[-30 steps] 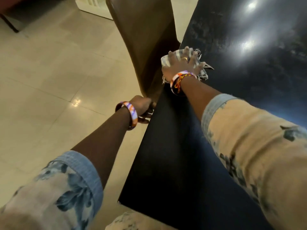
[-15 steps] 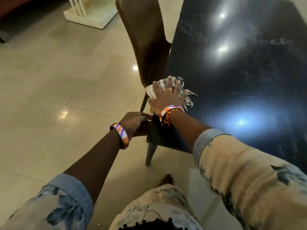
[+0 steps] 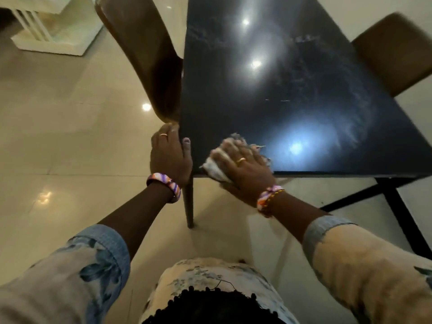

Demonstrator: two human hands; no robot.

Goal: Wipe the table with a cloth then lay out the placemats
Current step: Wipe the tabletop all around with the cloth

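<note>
Right hand (image 3: pixel 243 170) spread flat on cloth (image 3: pixel 214 170) at table (image 3: pixel 292 99) edge; left hand (image 3: pixel 169 157) clasped on corner.

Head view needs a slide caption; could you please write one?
Right hand presses cloth onto dark table corner; left hand holds its edge.

floor: glossy cream tiles (image 3: pixel 70 141), lamp glare spots shining off the table's (image 3: pixel 233 101) left edge | chair one (image 3: pixel 145 54): brown, pushed up against the left edge | chair two (image 3: pixel 395 50): brown, blurred, at the right edge near the far corner | far left: white slatted stand (image 3: pixel 53 31), well apart from the table
</note>
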